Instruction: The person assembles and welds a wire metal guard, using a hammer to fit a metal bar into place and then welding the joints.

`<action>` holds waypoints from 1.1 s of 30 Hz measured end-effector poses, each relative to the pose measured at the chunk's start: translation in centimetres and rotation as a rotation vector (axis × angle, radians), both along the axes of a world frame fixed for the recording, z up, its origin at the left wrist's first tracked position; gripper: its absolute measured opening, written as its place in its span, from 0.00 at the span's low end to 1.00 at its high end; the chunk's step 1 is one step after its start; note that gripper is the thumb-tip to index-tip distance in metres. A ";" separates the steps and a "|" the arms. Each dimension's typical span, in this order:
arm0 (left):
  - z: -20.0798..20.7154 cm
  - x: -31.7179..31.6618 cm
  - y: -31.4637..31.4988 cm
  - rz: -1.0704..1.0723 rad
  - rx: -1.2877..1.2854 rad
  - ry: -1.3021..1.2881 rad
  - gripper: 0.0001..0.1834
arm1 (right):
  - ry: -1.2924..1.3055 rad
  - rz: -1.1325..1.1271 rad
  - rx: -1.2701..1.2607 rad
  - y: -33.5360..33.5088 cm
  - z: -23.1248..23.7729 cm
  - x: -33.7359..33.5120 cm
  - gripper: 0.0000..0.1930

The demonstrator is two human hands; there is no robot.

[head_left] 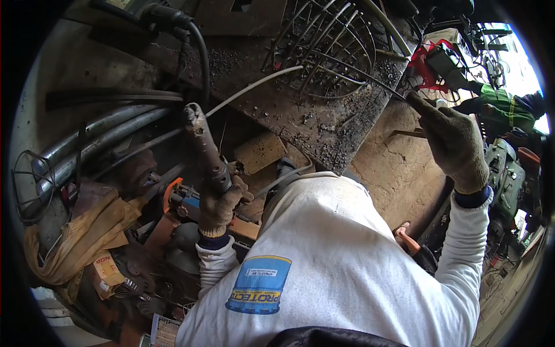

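Observation:
My left hand (pixel 222 205), in a knitted work glove, is closed around a worn, brown welding electrode holder (pixel 208 150). A pale, slender rod (pixel 254 89) reaches from beside the holder's head toward the metal table (pixel 260 113); whether the jaws clamp it cannot be made out. My right hand (pixel 454 141), gloved too, grips a thin dark metal rod (pixel 373 79) that runs left to a curved grille of metal bars (pixel 329 37). The grille lies at the table's far side, amid scattered dark bits. Where the dark rod's far end sits among the bars is unclear.
Long metal pipes (pixel 110 130) lie at left, above a brown cloth (pixel 87 231) and a small cardboard box (pixel 107 274). A thick black cable (pixel 203 58) hangs near the table. At right are a green machine (pixel 503 173) and another person in green (pixel 503 110).

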State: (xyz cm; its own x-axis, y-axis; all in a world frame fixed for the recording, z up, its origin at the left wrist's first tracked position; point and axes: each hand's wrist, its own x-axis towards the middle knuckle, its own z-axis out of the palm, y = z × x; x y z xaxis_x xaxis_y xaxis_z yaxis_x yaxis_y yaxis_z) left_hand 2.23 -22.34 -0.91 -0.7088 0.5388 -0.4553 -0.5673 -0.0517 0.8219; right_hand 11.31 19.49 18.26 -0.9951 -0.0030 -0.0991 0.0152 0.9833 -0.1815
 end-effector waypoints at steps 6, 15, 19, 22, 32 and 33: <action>0.4 -0.4 1.2 -0.036 -0.027 -0.010 0.16 | -0.014 -0.025 0.003 0.2 -0.3 0.2 0.26; -0.1 -0.5 1.1 -0.036 -0.044 0.005 0.20 | -0.049 -0.026 0.040 -0.2 0.2 -0.1 0.25; 0.1 -0.6 1.3 -0.037 -0.040 0.003 0.20 | -0.046 -0.037 -0.002 -0.1 0.2 0.0 0.26; 0.1 -0.8 1.3 -0.036 -0.046 0.024 0.20 | -0.064 -0.032 0.011 0.0 0.6 -0.1 0.25; -0.3 -0.4 1.3 -0.034 -0.058 0.036 0.19 | -0.080 -0.013 0.042 0.0 0.8 -0.2 0.25; -0.2 -0.5 1.3 -0.047 -0.071 0.025 0.20 | -0.080 -0.014 0.040 0.0 0.7 -0.2 0.25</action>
